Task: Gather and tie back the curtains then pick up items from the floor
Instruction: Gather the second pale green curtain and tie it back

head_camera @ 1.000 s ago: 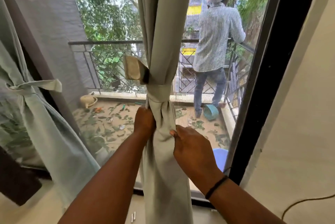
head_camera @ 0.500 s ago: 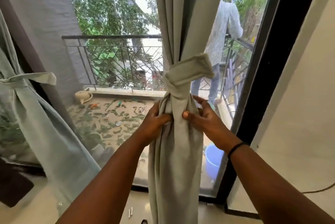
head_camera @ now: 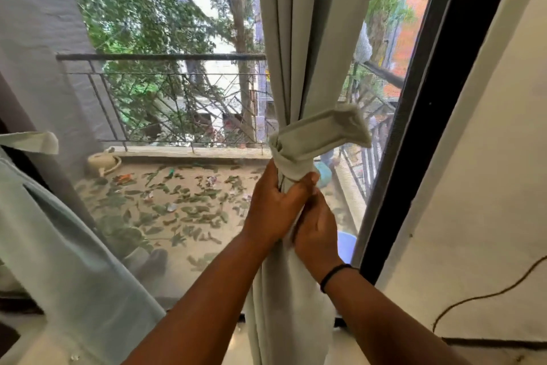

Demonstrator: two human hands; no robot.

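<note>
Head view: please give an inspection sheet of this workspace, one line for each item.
Surface: pale indoor floor, small bits at lower left.
Job's things: centre curtain gathered, tie-back knot on it; left curtain tied.
Clutter: leaves and litter on the balcony floor.
Hands: left hand and right hand grip the centre curtain below the knot.
Cables: dark cable on the right wall.
Surroundings: railing, trees.

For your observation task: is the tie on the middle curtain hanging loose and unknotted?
No: the tie is knotted around the gathered curtain, both hands gripping just below.
</note>
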